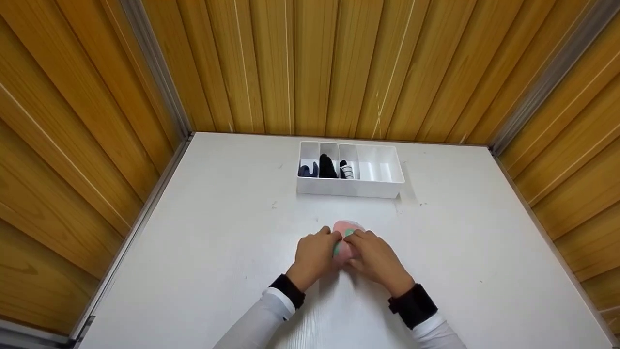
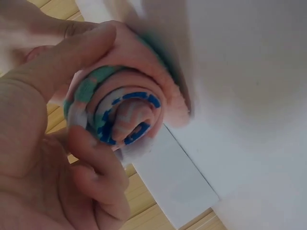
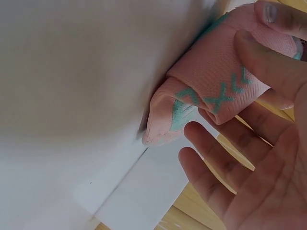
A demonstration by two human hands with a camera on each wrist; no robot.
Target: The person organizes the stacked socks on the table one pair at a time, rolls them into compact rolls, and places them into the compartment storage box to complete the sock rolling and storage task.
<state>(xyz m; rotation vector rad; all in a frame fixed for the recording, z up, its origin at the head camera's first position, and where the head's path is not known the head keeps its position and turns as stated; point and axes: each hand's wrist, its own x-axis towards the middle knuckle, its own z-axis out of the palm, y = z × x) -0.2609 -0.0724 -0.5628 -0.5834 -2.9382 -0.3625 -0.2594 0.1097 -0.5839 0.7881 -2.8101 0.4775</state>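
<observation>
A pink sock (image 1: 345, 227) with green patches is rolled up low over the white table, between both hands. In the left wrist view, one end of the rolled sock (image 2: 115, 55) shows a spiral with blue and white bands inside. My left hand (image 1: 314, 254) grips that end, thumb on top and fingers curled below. From the other side my right hand (image 1: 380, 257) holds the sock, thumb laid over it and some fingers under it. A loose flap of the sock (image 3: 165, 112) hangs out of the roll toward the table in the right wrist view.
Beyond the hands stands a white divided box (image 1: 348, 188). Its left compartments hold a dark blue item (image 1: 305, 171), a black item (image 1: 327, 167) and a black-and-white striped item (image 1: 347, 170). Wood-patterned walls (image 1: 310, 68) enclose the table (image 1: 218, 218) at back and sides.
</observation>
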